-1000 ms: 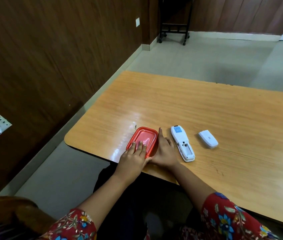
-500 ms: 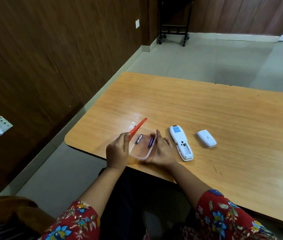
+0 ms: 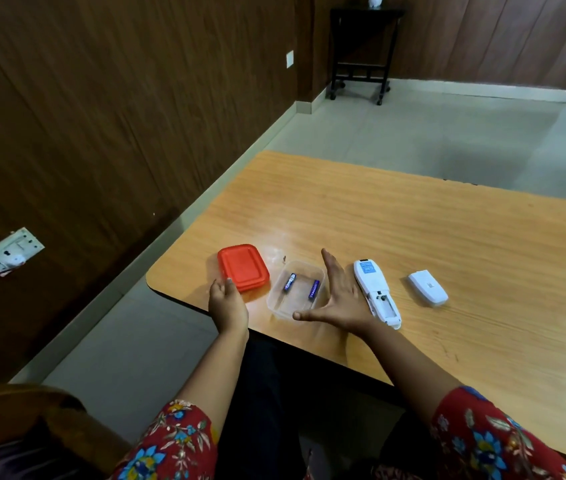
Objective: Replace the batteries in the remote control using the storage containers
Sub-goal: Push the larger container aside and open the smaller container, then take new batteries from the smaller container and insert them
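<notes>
Batteries (image 3: 301, 286) lie in container (image 3: 279, 308) between open left hand (image 3: 227, 301) and open right hand (image 3: 338, 299).

Remote control (image 3: 376, 292) label print unreadable

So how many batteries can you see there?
2. Both lie inside the clear container: the left battery nearer the red lid, the right battery beside the right hand. None seem hidden.

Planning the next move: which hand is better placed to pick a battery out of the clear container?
Right hand: it is open beside the clear container, near the batteries. The left hand is at the red lid.
</notes>
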